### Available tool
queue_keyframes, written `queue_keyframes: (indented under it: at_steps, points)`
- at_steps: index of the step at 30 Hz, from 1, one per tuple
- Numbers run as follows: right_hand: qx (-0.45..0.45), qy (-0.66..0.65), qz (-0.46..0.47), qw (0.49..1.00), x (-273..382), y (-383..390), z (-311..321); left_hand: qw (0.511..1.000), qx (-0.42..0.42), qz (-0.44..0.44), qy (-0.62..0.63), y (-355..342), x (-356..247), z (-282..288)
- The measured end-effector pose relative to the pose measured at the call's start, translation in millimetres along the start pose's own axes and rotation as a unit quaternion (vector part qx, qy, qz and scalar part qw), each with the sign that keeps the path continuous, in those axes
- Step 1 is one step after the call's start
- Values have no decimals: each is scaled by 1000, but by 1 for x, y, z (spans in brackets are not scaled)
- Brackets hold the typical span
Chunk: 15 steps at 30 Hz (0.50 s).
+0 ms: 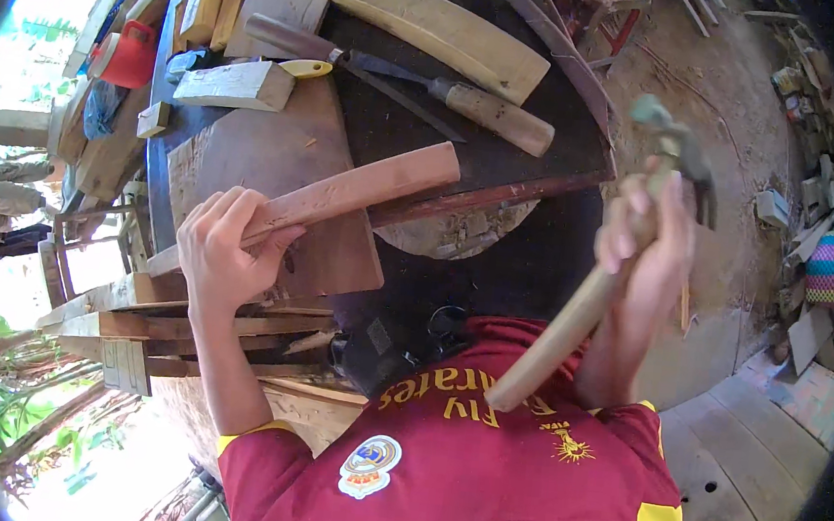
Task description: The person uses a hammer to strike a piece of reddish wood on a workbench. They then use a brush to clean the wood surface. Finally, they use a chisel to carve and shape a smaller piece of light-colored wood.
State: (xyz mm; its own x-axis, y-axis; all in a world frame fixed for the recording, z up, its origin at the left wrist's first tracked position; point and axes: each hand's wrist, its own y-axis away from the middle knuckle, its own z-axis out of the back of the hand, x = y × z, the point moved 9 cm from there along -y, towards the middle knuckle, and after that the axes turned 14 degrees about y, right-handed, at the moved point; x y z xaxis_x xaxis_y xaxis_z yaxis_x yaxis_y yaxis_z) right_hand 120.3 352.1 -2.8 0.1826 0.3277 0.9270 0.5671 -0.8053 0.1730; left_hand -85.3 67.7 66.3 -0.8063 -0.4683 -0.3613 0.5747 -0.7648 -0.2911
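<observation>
My left hand is closed around the near part of a reddish-brown wooden bar, which slants up to the right above a flat wooden board. Raised off to the right, my right hand grips a hammer near its head. The hammer's long wooden handle points down toward my shirt, and its metal head is smeared by motion. Beyond the bar lie a chisel with a wooden handle and another long-handled tool, partly crossing each other.
A curved pale wooden piece lies at the back of the dark table. A whitish wood block, a yellow-handled tool and a red container sit at the left. Stacked planks stand below my left forearm.
</observation>
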Motion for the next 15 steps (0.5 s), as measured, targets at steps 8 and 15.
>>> queue_keyframes:
  at_steps: [8,15]
  points:
    - [205,78,-118,969,-30,28,-47,1000,-4,15,-6,1,-1,-2]
    - [7,-70,25,997,3,-8,-5,1000,-13,7,-3,1,-3,2]
